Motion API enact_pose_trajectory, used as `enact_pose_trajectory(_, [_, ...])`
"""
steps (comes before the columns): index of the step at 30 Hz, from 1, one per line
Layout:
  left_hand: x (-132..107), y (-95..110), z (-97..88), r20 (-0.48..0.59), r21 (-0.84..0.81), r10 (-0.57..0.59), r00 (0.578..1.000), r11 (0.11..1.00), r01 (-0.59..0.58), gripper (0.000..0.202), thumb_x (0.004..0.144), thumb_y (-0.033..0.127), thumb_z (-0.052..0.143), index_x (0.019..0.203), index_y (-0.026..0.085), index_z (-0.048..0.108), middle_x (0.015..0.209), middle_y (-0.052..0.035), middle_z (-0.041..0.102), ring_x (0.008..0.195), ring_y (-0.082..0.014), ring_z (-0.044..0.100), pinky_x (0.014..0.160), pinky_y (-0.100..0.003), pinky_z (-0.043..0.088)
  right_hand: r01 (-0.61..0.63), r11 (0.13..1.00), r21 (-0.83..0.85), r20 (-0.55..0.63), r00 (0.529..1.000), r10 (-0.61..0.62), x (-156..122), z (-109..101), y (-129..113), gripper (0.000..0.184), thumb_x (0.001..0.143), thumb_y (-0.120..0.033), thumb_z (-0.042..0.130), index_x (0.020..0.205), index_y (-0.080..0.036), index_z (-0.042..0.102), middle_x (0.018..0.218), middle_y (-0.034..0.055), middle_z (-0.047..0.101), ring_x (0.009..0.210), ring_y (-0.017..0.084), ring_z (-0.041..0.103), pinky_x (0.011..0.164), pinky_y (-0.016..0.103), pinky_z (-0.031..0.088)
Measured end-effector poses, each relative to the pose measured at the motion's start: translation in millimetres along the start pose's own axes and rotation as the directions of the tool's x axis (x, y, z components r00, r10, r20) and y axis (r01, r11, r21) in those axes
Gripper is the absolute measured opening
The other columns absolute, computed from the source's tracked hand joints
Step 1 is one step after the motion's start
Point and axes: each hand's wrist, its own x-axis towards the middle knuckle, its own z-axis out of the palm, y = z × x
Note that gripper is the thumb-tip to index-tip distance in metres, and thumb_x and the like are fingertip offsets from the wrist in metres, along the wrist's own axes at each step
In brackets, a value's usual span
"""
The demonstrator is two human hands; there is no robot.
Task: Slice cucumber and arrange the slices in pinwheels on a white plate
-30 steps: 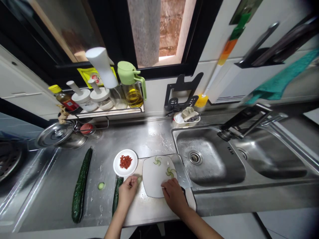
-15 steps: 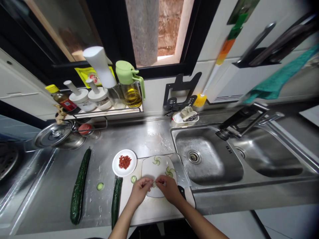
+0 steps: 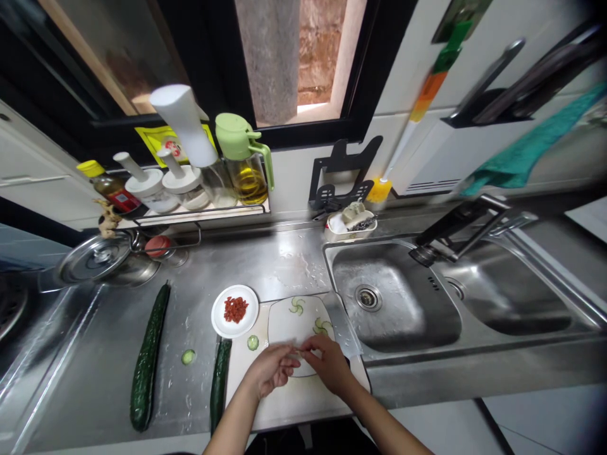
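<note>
My left hand (image 3: 271, 370) and my right hand (image 3: 328, 363) meet fingertip to fingertip over the near part of a white square plate (image 3: 282, 319). Both pinch at one spot; whatever is between the fingertips is too small to make out. On the plate, thin cucumber slices form one pinwheel (image 3: 297, 306) near the far edge and another (image 3: 322, 326) at the right. The plate rests on a white cutting board (image 3: 284, 404). A cucumber slice (image 3: 253, 342) lies on the board left of the plate. A knife's broad blade (image 3: 348, 335) lies at the right, its handle mostly behind my right hand.
A small white plate (image 3: 219, 319) holds chopped red bits. Left of the board are a cut cucumber (image 3: 220, 382), a loose cucumber piece (image 3: 188, 357) and a whole cucumber (image 3: 149, 363). A double sink (image 3: 398, 297) lies right; a seasoning rack (image 3: 203, 218) stands behind.
My left hand has turned, its palm showing more, and its fingertips have shifted slightly right. My right hand has moved slightly right and down. The fingertips still meet. The view has shifted slightly.
</note>
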Motion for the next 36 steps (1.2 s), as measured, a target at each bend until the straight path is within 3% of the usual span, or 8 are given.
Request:
enact_pose_trajectory(8, [6,5,1.8,0.021,-0.054,0.078,0.997,0.996,-0.077,0.042,0.051,0.022,0.08,0.09,0.012,0.068,0.064,0.0005,0.062,0.05,-0.0038,0.05,0.044,-0.015,0.026,-0.025,1.0,0.007,0.018,1.0,0.025,0,-4,4,0.009,0.074,-0.021,0.056,0.076,-0.021,0.064,0.075,0.001,0.064,0.078,0.017,0.057,0.074,0.029,0.041])
enact_pose_trajectory(12, [11,6,2.9,-0.037,0.078,0.149,0.988,0.986,-0.146,0.04,0.049,0.022,0.079,0.086,0.011,0.07,0.053,0.0035,0.055,0.045,-0.0039,0.044,0.043,-0.017,0.022,-0.101,0.995,0.004,-0.011,0.995,0.101,-1,-3,7,0.007,0.071,-0.019,0.054,0.075,-0.021,0.058,0.069,-0.0014,0.059,0.069,0.015,0.055,0.067,0.027,0.041])
enact_pose_trajectory(16, [17,3,4.2,-0.095,0.276,0.289,0.953,0.927,-0.254,0.023,0.055,0.024,0.073,0.075,0.012,0.07,0.049,0.0036,0.055,0.043,-0.0046,0.039,0.044,-0.019,0.024,-0.12,0.993,-0.005,-0.006,0.993,0.12,-5,1,11,0.007,0.071,-0.017,0.049,0.07,-0.022,0.054,0.064,-0.0031,0.056,0.064,0.014,0.053,0.063,0.025,0.039])
enact_pose_trajectory(20, [22,-3,6.8,-0.099,0.492,0.488,0.867,0.781,-0.384,0.012,0.061,0.023,0.068,0.069,0.015,0.07,0.061,-0.0008,0.065,0.056,-0.0109,0.053,0.058,-0.023,0.041,-0.156,0.982,-0.106,0.012,0.987,0.158,-11,5,16,0.012,0.074,-0.017,0.047,0.072,-0.022,0.058,0.063,-0.003,0.058,0.062,0.014,0.053,0.06,0.025,0.036])
enact_pose_trajectory(23, [21,-6,10.1,-0.05,0.642,0.586,0.809,0.64,-0.423,0.01,0.066,0.021,0.063,0.071,0.017,0.07,0.069,-0.0024,0.068,0.066,-0.0149,0.059,0.067,-0.026,0.045,-0.149,0.955,-0.255,0.03,0.986,0.162,-15,7,18,0.014,0.076,-0.016,0.048,0.073,-0.022,0.061,0.065,-0.0016,0.061,0.065,0.015,0.055,0.061,0.025,0.035])
enact_pose_trajectory(29, [12,-4,18.7,0.07,0.849,0.608,0.791,0.38,-0.368,0.019,0.074,0.016,0.051,0.073,0.019,0.069,0.072,-0.002,0.068,0.07,-0.0158,0.059,0.069,-0.025,0.042,-0.091,0.869,-0.486,0.028,0.992,0.12,-21,14,20,0.014,0.08,-0.014,0.05,0.076,-0.021,0.062,0.071,0.0023,0.063,0.074,0.018,0.055,0.066,0.026,0.034])
enact_pose_trajectory(36, [13,-8,23.1,0.103,0.928,0.632,0.768,0.217,-0.304,0.02,0.077,0.014,0.046,0.075,0.019,0.065,0.077,-0.0032,0.064,0.076,-0.0159,0.057,0.072,-0.026,0.038,-0.019,0.801,-0.598,0.028,0.999,0.045,-22,20,21,0.015,0.083,-0.013,0.05,0.075,-0.02,0.06,0.075,0.0036,0.064,0.079,0.02,0.052,0.07,0.029,0.032])
